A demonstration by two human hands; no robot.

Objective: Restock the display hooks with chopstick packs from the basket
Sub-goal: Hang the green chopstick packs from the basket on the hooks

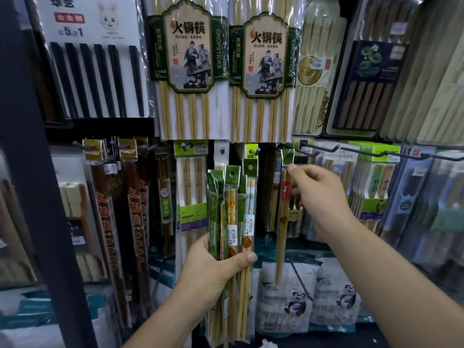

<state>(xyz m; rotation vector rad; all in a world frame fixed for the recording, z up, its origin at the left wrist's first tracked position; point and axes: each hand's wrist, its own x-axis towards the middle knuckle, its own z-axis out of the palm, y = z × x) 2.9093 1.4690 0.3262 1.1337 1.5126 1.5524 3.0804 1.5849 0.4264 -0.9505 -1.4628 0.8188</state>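
We face a dark rack of glossy packs. Left hand, 6 o'clock, grips cellophane chopstick packs; right hand pinches one green-topped pack.

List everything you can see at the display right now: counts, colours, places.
hot-pot chopstick packs: two fronts showing, pale bamboo with green-and-cream labels, top centre.
black chopstick pack: one front showing, black sticks on a white card, top left.
boxed chopstick set: one, dark blue, top right.
brown chopstick packs: several, dark brown with gold headers, lower left.
display hooks: several, dark metal, middle row.
panda-print bags: two, white and teal, bottom right.
bundle of slim chopstick packs: several, green headers, centre.
single chopstick pack: one, green header, pale sticks, header at a hook tip.
left hand: grips the bundle.
right hand: pinches the single pack near its top.
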